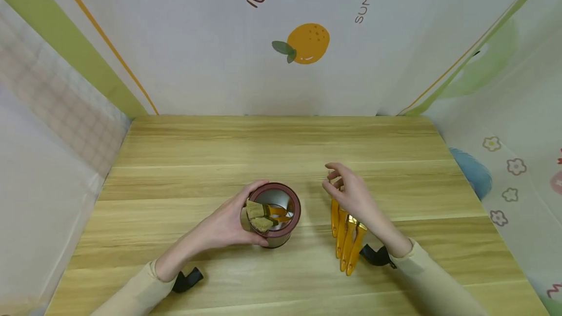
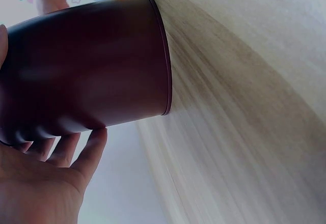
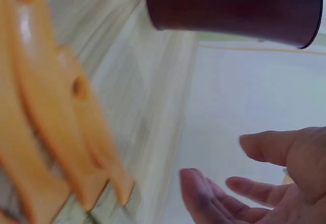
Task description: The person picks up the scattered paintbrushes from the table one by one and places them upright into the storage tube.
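Brushes (image 1: 258, 210), two of them, lean bristles-up in a dark red can (image 1: 297, 209) on a wood table (image 1: 219, 140), their heads at its left rim and their orange handles slanting down inside. The left hand (image 1: 224, 222) grips the can from its left side, the thumb on the near side and the fingers round the far side. To the right, at least four loose brushes (image 1: 349, 243) lie side by side, handle ends pointing toward the person. Above them, the right hand (image 1: 350, 193) has its fingers loosely bent, thumb and fingertips apart, nothing seen between them; whether it touches the brushes below cannot be told. Behind the table, a pale backdrop (image 1: 210, 62) bears a printed orange (image 1: 309, 44).
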Demonstrator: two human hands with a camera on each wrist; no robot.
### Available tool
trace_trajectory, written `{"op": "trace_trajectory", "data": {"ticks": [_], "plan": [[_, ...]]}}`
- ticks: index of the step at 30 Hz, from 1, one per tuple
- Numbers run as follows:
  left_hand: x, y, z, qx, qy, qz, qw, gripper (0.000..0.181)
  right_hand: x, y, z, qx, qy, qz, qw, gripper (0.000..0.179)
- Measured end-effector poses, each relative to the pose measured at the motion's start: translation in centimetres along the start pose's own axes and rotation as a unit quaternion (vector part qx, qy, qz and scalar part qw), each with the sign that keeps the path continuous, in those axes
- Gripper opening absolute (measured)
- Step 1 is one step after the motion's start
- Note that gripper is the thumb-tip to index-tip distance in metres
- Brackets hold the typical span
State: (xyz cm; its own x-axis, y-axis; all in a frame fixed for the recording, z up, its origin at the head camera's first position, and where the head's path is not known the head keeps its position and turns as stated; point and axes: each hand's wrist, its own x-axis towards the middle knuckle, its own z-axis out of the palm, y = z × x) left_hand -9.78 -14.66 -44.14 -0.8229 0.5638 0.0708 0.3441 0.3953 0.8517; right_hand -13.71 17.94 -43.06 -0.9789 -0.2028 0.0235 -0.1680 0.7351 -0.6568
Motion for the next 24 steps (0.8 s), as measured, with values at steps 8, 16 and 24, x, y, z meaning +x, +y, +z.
{"op": "trace_trajectory", "data": {"ticks": [8, 16, 24], "plan": [[0.1, 0.0, 0.0, 0.004, -0.002, 0.000, 1.0000, 0.119, -0.7, 1.5, -0.4, -0.047, -0.031, 0.043, 0.9975, 0.059], [0.1, 0.0, -0.1, 0.009, 0.000, 0.003, 1.0000, 0.119, -0.8, 1.9, -0.2, -0.060, -0.050, 0.066, 0.9948, 0.065], [0.2, -0.2, 0.0, 0.012, 0.000, 0.005, 0.9999, 0.120, -0.7, 2.0, 0.9, -0.112, -0.049, 0.072, 0.9899, 0.070]]}}
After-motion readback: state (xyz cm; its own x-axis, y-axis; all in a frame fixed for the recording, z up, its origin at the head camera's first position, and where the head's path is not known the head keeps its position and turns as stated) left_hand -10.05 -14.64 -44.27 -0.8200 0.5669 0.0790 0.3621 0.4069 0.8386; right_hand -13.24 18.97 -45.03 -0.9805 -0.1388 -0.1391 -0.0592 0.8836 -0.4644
